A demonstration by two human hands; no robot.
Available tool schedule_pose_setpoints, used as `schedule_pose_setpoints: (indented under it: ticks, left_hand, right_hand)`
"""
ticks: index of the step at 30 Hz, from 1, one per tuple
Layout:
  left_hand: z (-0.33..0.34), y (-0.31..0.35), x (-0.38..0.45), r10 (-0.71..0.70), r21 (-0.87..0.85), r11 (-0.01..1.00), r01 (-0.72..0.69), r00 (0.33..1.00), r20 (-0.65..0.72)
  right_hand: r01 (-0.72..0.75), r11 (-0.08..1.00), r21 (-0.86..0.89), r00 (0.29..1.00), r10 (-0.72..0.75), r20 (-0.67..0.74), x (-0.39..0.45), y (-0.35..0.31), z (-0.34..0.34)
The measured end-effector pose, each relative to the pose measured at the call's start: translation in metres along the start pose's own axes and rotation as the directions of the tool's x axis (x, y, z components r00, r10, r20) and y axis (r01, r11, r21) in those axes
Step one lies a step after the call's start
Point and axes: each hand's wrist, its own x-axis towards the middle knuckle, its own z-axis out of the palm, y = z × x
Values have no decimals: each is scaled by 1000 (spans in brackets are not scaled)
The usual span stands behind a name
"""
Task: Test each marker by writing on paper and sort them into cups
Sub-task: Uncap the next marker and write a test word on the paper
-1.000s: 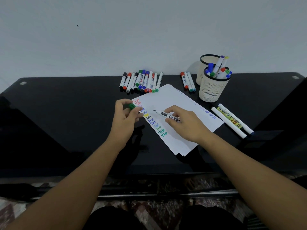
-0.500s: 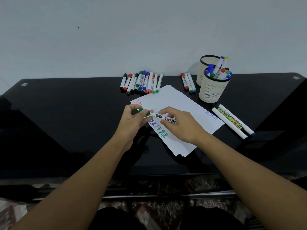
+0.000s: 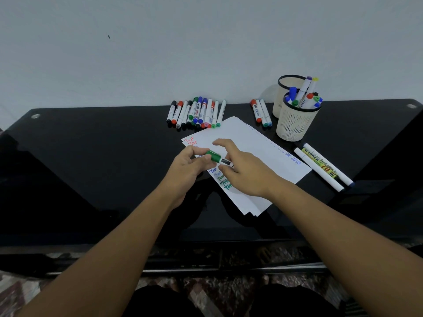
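Mid-task. Left hand (image 3: 185,167) pinched green cap (image 3: 212,155) onto white-barrelled green marker (image 3: 223,160) gripped by right hand (image 3: 246,170), frame centre, over white paper sheets (image 3: 247,143) bearing test words. Near white mesh cup (image 3: 295,121) held several markers; far cream cup (image 3: 286,88) looked empty. Untested row of markers (image 3: 196,113) lay on glossy black surface (image 3: 91,145), upper centre.

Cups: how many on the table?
2. The front cup, full of markers, stands right of the paper; the rear cup sits just behind it, partly hidden, its contents unseen.
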Motion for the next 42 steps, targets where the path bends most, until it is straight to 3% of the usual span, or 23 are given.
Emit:
schedule_pose_setpoints:
  ticks: [5, 8, 10, 12, 15, 23, 30, 38, 40, 42]
  left_hand:
    - [-6, 7, 0, 29, 85, 996, -30, 999, 15]
    - [-13, 3, 8, 102, 277, 957, -90, 994, -28]
    - [-20, -9, 16, 207, 512, 848, -135, 974, -87]
    - [-25, -25, 22, 276, 703, 691, -164, 960, -47]
    - [-24, -39, 22, 293, 839, 521, -161, 956, 1]
    - [-23, -40, 23, 339, 863, 472, -182, 941, 12]
    - [-23, -41, 23, 348, 865, 467, -184, 937, 12]
    - [-22, -41, 24, 354, 882, 436, -180, 935, 16]
    - [-22, -41, 24, 353, 881, 438, -179, 935, 14]
    - [-22, -41, 24, 355, 876, 446, -183, 935, 15]
  right_hand:
    - [40, 996, -82, 998, -36, 45, 2, 4, 0]
    - [3, 995, -102, 1000, -1, 18, 2, 11, 0]
    - [-10, 996, -86, 1000, 10, 1, 3, 13, -1]
    - [-3, 997, -81, 1000, 3, -4, 3, 15, -2]
    - [-7, 995, -95, 1000, 4, -28, 1, 17, -1]
    - [-67, 983, -172, 995, 53, -86, -3, 29, -4]
    - [-95, 990, -100, 986, 80, -149, -8, 34, -3]
    - [-88, 991, -103, 991, 97, 88, -3, 25, -17]
    - [-126, 992, 5, 991, 126, 38, -3, 26, -19]
    - [-190, 956, 222, 978, 203, -36, -2, 27, -22]
